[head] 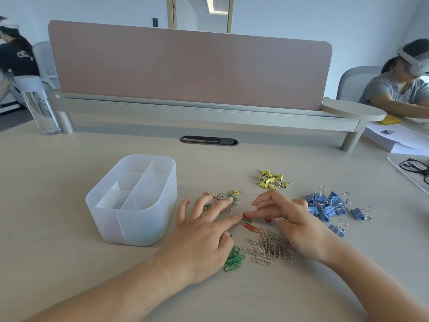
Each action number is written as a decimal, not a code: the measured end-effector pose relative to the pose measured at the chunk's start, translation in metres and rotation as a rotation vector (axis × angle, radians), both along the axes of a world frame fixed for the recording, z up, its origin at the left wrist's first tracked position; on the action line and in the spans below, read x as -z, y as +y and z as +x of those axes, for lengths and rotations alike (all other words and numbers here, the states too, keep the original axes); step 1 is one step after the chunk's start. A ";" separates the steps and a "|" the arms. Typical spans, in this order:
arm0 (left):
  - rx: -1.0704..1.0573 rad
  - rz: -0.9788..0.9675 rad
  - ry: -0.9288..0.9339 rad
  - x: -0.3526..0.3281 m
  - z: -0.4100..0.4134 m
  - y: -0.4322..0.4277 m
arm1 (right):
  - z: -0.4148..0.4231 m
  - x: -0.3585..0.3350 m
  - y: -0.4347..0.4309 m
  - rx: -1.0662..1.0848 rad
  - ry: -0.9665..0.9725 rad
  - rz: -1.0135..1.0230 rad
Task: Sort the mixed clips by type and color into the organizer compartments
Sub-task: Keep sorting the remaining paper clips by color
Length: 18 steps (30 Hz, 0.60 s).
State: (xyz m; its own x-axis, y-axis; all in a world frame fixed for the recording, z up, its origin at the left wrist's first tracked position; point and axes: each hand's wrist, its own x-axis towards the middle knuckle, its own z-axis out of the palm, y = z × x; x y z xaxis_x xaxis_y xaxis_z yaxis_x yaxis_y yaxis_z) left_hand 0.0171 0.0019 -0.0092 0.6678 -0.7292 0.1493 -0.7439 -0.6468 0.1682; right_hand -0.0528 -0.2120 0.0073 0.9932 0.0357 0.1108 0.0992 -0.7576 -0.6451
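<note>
While both hands lie low over the table (69,182), the scene is this:

Left hand (204,233): palm down, fingers spread apart; the forefinger tip touches the red paper clips (249,226), the other fingers reach over the mixed paper clips (222,199). It grips nothing.
Right hand (299,226): fingers loosely apart and a little curled; forefinger and thumb meet the left forefinger at the red clips. If it pinches one, I cannot tell.
Green paper clips (234,260): small heap, partly under the left hand.
Silver paper clips (270,249): heap between the two wrists.
Yellow binder clips (272,179): group beyond the right hand.
Blue binder clips (327,205): group just right of the right hand.
Organizer (132,201): translucent, left of the hands, compartments look almost empty.
</note>
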 end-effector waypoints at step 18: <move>-0.038 -0.076 -0.057 -0.006 0.001 0.005 | 0.000 0.001 -0.006 0.022 -0.221 -0.383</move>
State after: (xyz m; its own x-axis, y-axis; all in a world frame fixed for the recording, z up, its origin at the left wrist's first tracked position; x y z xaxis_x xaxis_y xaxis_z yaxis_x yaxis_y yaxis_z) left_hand 0.0177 0.0070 -0.0030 0.6832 -0.6890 0.2419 -0.7292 -0.6614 0.1754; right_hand -0.0527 -0.2184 0.0066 0.9481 0.0944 0.3035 0.1841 -0.9415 -0.2822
